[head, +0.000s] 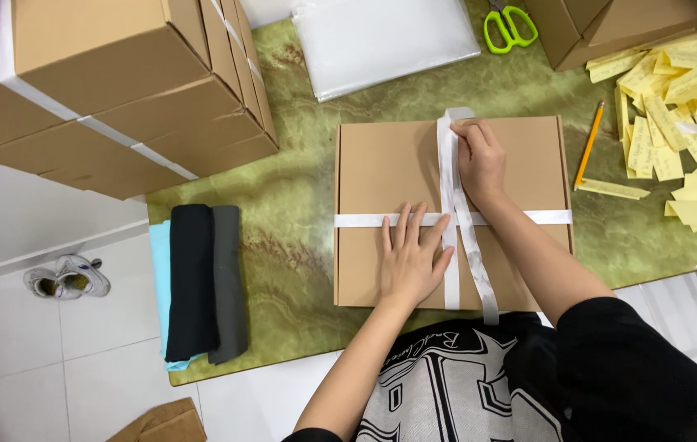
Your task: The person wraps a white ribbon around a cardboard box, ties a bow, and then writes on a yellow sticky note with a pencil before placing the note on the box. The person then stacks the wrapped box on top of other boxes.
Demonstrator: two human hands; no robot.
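A flat brown cardboard box (389,172) is lying on a green marble-look table (299,205), right in front of the person. The box is wide and thin, and its lid is closed. White ribbon (449,176) is going around it two ways. One strip is running from side to side across the middle. The other is running from the far edge to the near edge. The two strips are crossing near the middle of the lid, so they are making a plus shape. A loose end of ribbon is hanging over the near edge of the box.

The left hand (410,260) is lying flat on the lid, just below the place where the strips cross. Its fingers are stretched out and spread a little, and the tips are touching the sideways strip. It is pressing down, not gripping anything.

The right hand (479,160) is sitting near the far edge of the box. Its fingers are curled in and pinching the long strip of ribbon close to the top.

Beside the box on the left, folded clothes (201,282) in black, grey and light blue are lying in a stack. On the right, a pencil (589,144) is lying next to a pile of yellow paper slips (680,106). Green scissors (509,29) are resting farther back. Big brown boxes (111,90) with white straps are stacked at the far left.
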